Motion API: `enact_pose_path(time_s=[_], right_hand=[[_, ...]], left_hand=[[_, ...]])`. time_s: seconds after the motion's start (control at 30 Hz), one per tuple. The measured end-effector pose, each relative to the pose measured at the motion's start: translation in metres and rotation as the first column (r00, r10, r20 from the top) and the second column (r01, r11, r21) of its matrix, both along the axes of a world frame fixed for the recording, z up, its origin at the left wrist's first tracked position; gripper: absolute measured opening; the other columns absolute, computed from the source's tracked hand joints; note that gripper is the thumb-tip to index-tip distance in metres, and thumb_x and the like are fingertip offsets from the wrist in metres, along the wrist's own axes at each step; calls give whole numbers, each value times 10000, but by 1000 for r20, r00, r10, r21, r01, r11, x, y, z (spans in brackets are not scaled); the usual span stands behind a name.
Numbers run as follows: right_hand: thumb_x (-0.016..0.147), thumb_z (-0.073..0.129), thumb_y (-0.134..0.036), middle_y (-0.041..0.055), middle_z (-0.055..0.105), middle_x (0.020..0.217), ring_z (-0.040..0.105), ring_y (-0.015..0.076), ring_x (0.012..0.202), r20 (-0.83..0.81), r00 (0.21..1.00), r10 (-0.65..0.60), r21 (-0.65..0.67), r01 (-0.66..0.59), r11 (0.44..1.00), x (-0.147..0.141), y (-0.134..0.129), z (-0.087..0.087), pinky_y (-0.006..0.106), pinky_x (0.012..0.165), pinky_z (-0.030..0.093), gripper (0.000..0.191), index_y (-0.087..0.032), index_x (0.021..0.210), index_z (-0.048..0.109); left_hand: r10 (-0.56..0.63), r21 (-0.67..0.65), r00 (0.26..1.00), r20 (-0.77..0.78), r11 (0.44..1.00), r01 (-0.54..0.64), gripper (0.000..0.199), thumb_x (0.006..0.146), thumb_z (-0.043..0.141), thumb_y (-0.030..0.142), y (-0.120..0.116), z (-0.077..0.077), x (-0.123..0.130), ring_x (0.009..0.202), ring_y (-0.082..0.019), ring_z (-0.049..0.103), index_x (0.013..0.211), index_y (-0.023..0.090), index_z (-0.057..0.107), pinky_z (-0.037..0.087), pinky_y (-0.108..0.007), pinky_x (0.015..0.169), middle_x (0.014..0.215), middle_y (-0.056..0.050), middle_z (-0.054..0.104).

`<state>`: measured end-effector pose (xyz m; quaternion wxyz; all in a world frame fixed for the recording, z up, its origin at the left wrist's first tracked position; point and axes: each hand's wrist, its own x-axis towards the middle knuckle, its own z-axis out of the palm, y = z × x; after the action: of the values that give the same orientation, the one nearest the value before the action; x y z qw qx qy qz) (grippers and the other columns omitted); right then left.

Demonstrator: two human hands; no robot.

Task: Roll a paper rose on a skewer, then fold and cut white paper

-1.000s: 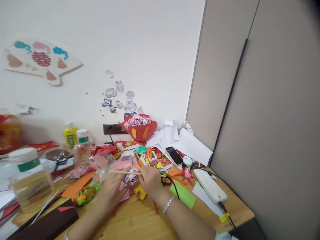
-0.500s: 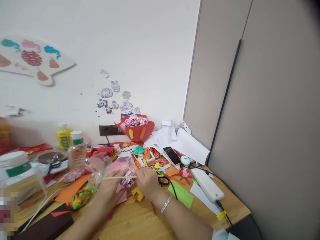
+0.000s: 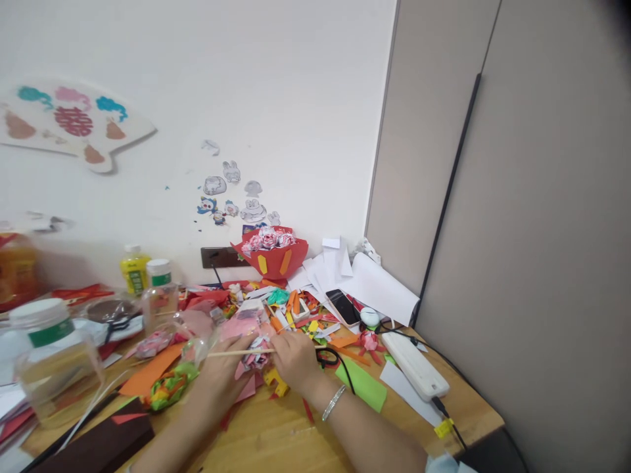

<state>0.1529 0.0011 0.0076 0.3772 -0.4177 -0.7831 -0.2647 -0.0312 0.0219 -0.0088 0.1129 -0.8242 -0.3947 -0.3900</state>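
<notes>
Over the front middle of the table, my right hand (image 3: 294, 360) is closed around a thin wooden stick (image 3: 239, 353) that lies roughly level, passing in front of a pink-and-white paper flower (image 3: 255, 361). My left hand (image 3: 224, 371) is curled against the flower's left side and holds it; its fingertips are partly hidden behind the flower. Pink wrapping paper (image 3: 241, 323) lies just beyond both hands. Close under my right hand sits a small yellow object (image 3: 276, 381), its kind unclear.
A red paper bouquet (image 3: 276, 259) stands against the wall. Paper scraps, a phone (image 3: 342, 307), a white power strip (image 3: 415, 364) with cables and green paper (image 3: 362, 383) lie to the right. Clear jars (image 3: 56, 368), a yellow bottle (image 3: 134, 269) and a dark box (image 3: 93, 437) occupy the left.
The whole view has shifted slightly, so everything appears a little further right. Both hands keep the same hold on the flower and the stick.
</notes>
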Motion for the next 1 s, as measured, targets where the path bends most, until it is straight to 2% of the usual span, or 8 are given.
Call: enact_pose_path(time_s=[0.13, 0.27, 0.43, 0.63, 0.8, 1.0], right_hand=[[926, 289, -212, 35, 602, 590, 517, 165, 544, -10, 1000, 27, 16, -27, 1000, 1, 1, -3, 278, 495, 333, 354, -200, 692, 554], [939, 294, -243, 25, 603, 592, 526, 163, 544, -51, 997, 66, 10, -65, 998, 3, 2, -5, 276, 506, 334, 355, -197, 704, 556], [935, 313, -263, 43, 645, 694, 560, 173, 605, -142, 985, 102, -1, -103, 995, 5, 5, -7, 275, 537, 361, 295, -186, 833, 579], [926, 339, -248, 38, 648, 699, 561, 174, 606, -163, 979, 121, 11, -121, 993, 6, 6, -9, 274, 545, 351, 259, -183, 859, 581], [951, 305, -296, 29, 612, 631, 537, 162, 567, -175, 978, 111, 19, -109, 994, 5, 5, -10, 267, 523, 322, 341, -180, 782, 578], [969, 262, -370, 35, 623, 644, 541, 151, 570, -208, 970, 127, 26, -125, 992, 4, 5, -10, 260, 529, 328, 422, -172, 787, 587]], left_hand=[[-12, 54, 1000, 29, 999, 11, 388, 754, 584, 296, -5, 4, 3, 886, -246, 620, 1137, 236, 558, 506, -358, 755, 989, -78, 656], [1, 39, 1000, 12, 999, -2, 404, 755, 579, 260, -9, 4, 5, 918, -244, 612, 1156, 239, 542, 495, -368, 790, 1010, -76, 652], [4, 67, 1000, -26, 998, -2, 486, 755, 569, 233, -5, -5, 1, 1010, -265, 583, 1232, 224, 478, 478, -392, 838, 1090, -92, 642], [-7, 96, 999, -47, 995, 12, 506, 750, 566, 206, 0, -12, -2, 1038, -271, 568, 1243, 212, 455, 470, -396, 855, 1121, -97, 634], [0, 62, 999, -35, 998, 2, 469, 754, 563, 219, -4, -8, 1, 1003, -258, 584, 1217, 203, 486, 477, -384, 841, 1096, -105, 637], [20, 43, 999, -35, 999, -18, 486, 735, 586, 193, -5, -7, 3, 1015, -258, 568, 1213, 189, 498, 472, -379, 851, 1095, -106, 625]])
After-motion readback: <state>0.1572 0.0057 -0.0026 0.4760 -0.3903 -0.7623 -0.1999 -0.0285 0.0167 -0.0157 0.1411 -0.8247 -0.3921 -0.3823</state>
